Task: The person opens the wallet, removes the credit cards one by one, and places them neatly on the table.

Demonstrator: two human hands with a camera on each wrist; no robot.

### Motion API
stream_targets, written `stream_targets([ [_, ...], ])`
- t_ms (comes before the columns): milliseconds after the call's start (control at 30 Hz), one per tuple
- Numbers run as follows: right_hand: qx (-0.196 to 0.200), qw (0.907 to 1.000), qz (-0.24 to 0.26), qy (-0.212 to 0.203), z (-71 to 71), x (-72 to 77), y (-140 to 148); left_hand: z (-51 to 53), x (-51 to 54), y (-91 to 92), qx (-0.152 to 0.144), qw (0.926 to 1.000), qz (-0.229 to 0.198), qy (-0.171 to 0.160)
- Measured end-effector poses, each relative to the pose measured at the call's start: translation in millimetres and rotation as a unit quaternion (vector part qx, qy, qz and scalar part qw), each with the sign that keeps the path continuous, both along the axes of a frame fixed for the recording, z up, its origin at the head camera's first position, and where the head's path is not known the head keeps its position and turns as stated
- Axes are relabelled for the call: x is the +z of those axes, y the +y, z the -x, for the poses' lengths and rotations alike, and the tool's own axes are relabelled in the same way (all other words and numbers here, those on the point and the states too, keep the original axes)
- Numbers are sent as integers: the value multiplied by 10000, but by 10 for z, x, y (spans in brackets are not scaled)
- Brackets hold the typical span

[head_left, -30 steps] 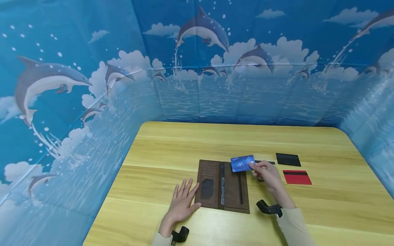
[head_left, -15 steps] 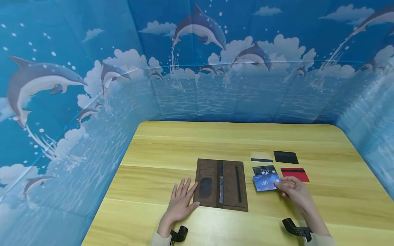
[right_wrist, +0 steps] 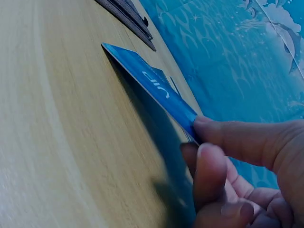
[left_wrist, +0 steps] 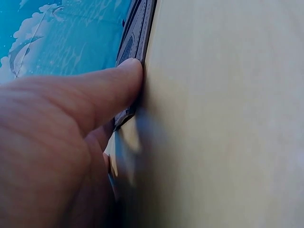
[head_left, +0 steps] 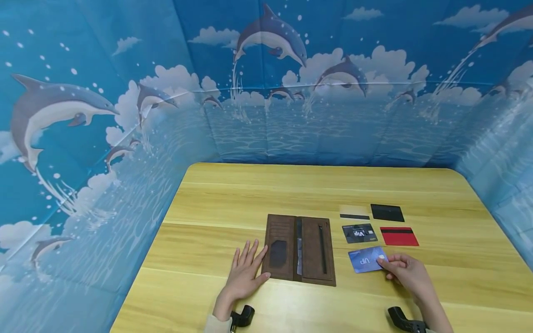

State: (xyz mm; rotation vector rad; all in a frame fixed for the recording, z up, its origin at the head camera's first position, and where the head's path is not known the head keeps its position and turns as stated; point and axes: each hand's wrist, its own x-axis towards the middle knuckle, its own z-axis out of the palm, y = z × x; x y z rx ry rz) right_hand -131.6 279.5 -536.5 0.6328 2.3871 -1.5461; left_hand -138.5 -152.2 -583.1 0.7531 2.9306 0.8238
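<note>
My right hand (head_left: 410,277) pinches the right end of a blue VIP card (head_left: 366,260) between thumb and fingers. In the right wrist view the blue card (right_wrist: 147,80) slants over the table with its shadow below. A brown wallet (head_left: 312,249) lies spread out flat in the middle of the table, a zip on its right half. My left hand (head_left: 243,275) rests at the wallet's lower left edge with fingers spread straight. The left wrist view has the thumb (left_wrist: 109,88) touching the wallet's edge (left_wrist: 142,33).
Just beyond the blue card lies a black VIP card (head_left: 359,233). A red card (head_left: 399,236), a black card (head_left: 387,212) and a pale gold card with a dark stripe (head_left: 354,212) lie around it. A dolphin-print sheet (head_left: 266,125) stands behind the wooden table (head_left: 208,194).
My right hand has carried the blue card from over the wallet's upper right, past the black VIP card, to the table's nearer right side. The left hand has stayed in place.
</note>
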Motion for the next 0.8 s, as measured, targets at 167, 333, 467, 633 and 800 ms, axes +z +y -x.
stream_targets([
  [167, -55, 9979, -649, 59, -31, -8, -16, -10, 35, 5, -11, 10000, -12, -95],
  [333, -138, 9890, -1457, 197, -51, 5, -56, -18, 120, 14, -72, 9998, -73, -193],
  [467, -222, 9829, -1798, 343, -57, 17, -104, -20, 159, 22, -55, 9997, 63, -225],
  [633, -241, 9790, -1976, 440, -59, 26, -146, -23, 139, 18, -81, 9998, -54, -179],
  [800, -251, 9738, -2161, 669, -79, -8, -166, -26, 109, 14, -75, 9998, -160, -134],
])
